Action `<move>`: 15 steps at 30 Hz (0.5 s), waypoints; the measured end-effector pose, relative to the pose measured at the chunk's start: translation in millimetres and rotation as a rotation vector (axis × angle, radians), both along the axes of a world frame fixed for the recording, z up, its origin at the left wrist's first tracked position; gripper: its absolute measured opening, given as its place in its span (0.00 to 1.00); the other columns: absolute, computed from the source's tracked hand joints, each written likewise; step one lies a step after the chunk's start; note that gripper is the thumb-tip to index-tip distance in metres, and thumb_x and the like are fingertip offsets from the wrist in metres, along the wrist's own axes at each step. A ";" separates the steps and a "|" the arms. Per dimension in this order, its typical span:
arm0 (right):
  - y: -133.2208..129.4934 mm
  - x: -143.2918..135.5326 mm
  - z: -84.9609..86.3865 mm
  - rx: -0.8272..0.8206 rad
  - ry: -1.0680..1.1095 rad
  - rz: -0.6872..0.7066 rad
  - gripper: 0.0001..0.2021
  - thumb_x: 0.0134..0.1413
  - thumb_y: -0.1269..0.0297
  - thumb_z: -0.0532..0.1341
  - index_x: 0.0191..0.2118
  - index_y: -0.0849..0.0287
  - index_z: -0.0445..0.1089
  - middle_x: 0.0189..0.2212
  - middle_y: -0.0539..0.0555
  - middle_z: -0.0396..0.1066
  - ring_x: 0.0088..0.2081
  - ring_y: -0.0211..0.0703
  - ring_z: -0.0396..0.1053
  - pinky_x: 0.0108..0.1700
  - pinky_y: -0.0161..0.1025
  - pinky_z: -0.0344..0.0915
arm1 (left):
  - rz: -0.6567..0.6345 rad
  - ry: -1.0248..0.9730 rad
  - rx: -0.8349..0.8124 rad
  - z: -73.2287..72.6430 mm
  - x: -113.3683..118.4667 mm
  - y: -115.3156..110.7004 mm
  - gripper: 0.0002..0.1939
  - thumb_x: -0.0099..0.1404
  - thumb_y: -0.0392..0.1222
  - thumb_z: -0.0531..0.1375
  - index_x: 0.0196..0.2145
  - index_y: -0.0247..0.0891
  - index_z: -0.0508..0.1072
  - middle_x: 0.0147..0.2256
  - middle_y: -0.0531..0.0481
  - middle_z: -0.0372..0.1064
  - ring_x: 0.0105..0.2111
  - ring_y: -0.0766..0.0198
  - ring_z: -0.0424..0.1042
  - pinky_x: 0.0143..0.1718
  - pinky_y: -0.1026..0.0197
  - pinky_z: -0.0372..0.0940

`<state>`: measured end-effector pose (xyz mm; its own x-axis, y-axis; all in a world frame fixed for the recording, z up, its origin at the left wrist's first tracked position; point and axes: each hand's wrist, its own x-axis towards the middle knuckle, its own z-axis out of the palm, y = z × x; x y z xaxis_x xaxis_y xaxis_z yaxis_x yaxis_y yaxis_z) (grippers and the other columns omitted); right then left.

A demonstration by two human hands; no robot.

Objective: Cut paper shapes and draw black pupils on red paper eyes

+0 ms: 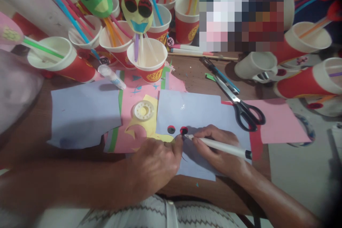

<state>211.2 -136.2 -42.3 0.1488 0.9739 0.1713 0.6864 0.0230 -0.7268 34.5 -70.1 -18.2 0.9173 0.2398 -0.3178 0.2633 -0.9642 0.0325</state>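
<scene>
My right hand [217, 148] grips a white marker [224, 146] with a black end, its tip at a small red paper circle [184, 130] partly coloured black. Curled in a loose fist, my left hand [160, 158] presses a fingertip on the near edge of that circle. Just left of it lies a second, similar dark circle [171, 129] with a red rim. Both rest on light blue paper sheets [192, 108]. Beside my left hand are cut yellow paper [152, 124] and a white tape roll [143, 110].
Black-handled scissors [248, 112] and a blue pen [227, 80] lie to the right, near pink paper [278, 119]. A glue stick [111, 77] is at left. Red-and-white paper cups [149, 71] line the back, several holding paper faces [137, 10] on straws. A white mug [256, 65] stands at right.
</scene>
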 end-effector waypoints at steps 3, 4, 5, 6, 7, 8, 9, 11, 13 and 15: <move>0.3 -0.1 -0.5 -0.008 0.011 -0.009 0.06 0.50 0.70 0.59 0.25 0.61 0.70 0.18 0.49 0.72 0.19 0.35 0.68 0.24 0.31 0.62 | -0.009 -0.019 0.006 0.6 1.0 0.3 0.27 0.56 0.25 0.55 0.54 0.18 0.61 0.22 0.51 0.69 0.19 0.60 0.70 0.16 0.58 0.63; 0.5 -0.4 -0.7 -0.006 0.012 -0.010 0.06 0.51 0.70 0.59 0.25 0.61 0.70 0.19 0.50 0.72 0.20 0.35 0.69 0.24 0.31 0.62 | -0.008 -0.024 0.009 0.2 0.9 0.2 0.27 0.56 0.25 0.55 0.54 0.18 0.61 0.22 0.51 0.69 0.19 0.60 0.70 0.16 0.58 0.63; 0.8 -0.7 -0.9 -0.002 0.013 -0.013 0.06 0.51 0.70 0.60 0.26 0.61 0.70 0.19 0.50 0.72 0.20 0.35 0.69 0.24 0.31 0.62 | -0.008 -0.031 0.015 -0.4 0.5 -0.2 0.27 0.56 0.25 0.56 0.54 0.18 0.62 0.22 0.51 0.68 0.18 0.59 0.70 0.15 0.58 0.63; 1.1 -1.1 -1.1 0.001 0.012 -0.015 0.06 0.52 0.69 0.60 0.26 0.61 0.70 0.19 0.50 0.72 0.20 0.34 0.68 0.24 0.30 0.62 | -0.005 -0.038 0.020 -1.4 0.0 -0.6 0.27 0.56 0.26 0.56 0.54 0.18 0.61 0.22 0.51 0.68 0.19 0.59 0.70 0.16 0.57 0.64; 1.4 -1.5 -1.2 0.003 0.010 -0.017 0.06 0.52 0.69 0.60 0.26 0.62 0.70 0.19 0.50 0.72 0.19 0.34 0.68 0.24 0.30 0.62 | -0.004 -0.043 0.022 -2.4 -0.7 -1.1 0.27 0.56 0.27 0.57 0.54 0.18 0.61 0.22 0.51 0.68 0.19 0.59 0.70 0.16 0.57 0.64; 1.7 -1.8 -1.1 0.004 0.009 -0.018 0.06 0.53 0.68 0.60 0.27 0.62 0.70 0.19 0.50 0.72 0.19 0.34 0.68 0.23 0.30 0.62 | -0.009 -0.053 0.024 -3.5 -1.4 -1.5 0.27 0.56 0.28 0.57 0.54 0.18 0.61 0.22 0.51 0.68 0.19 0.59 0.70 0.16 0.57 0.64; 1.9 -2.2 -1.1 0.003 0.008 -0.018 0.06 0.53 0.68 0.60 0.27 0.62 0.71 0.19 0.50 0.72 0.19 0.34 0.67 0.23 0.30 0.62 | -0.013 -0.062 0.027 -4.4 -2.0 -1.8 0.28 0.56 0.28 0.57 0.55 0.17 0.61 0.22 0.50 0.68 0.19 0.59 0.70 0.16 0.57 0.64; 2.4 -2.8 -0.9 0.004 0.004 -0.022 0.06 0.53 0.68 0.60 0.27 0.62 0.71 0.19 0.50 0.71 0.18 0.33 0.67 0.23 0.30 0.61 | -0.022 -0.072 0.030 -5.3 -2.8 -2.0 0.29 0.54 0.27 0.57 0.54 0.17 0.61 0.23 0.50 0.68 0.19 0.59 0.70 0.15 0.57 0.63; 2.8 -3.1 -0.9 0.012 -0.002 -0.022 0.06 0.53 0.69 0.60 0.27 0.62 0.71 0.19 0.50 0.71 0.18 0.33 0.67 0.23 0.30 0.61 | -0.032 -0.077 0.032 -4.8 -2.6 -1.8 0.29 0.53 0.25 0.57 0.54 0.16 0.61 0.22 0.50 0.68 0.19 0.59 0.69 0.15 0.58 0.63; 2.9 -3.3 -1.0 0.016 -0.006 -0.027 0.07 0.53 0.68 0.60 0.27 0.63 0.71 0.19 0.50 0.71 0.19 0.34 0.68 0.23 0.30 0.62 | -0.027 -0.076 0.037 -3.7 -1.5 -1.4 0.28 0.53 0.25 0.56 0.53 0.17 0.62 0.22 0.50 0.68 0.18 0.59 0.69 0.14 0.58 0.63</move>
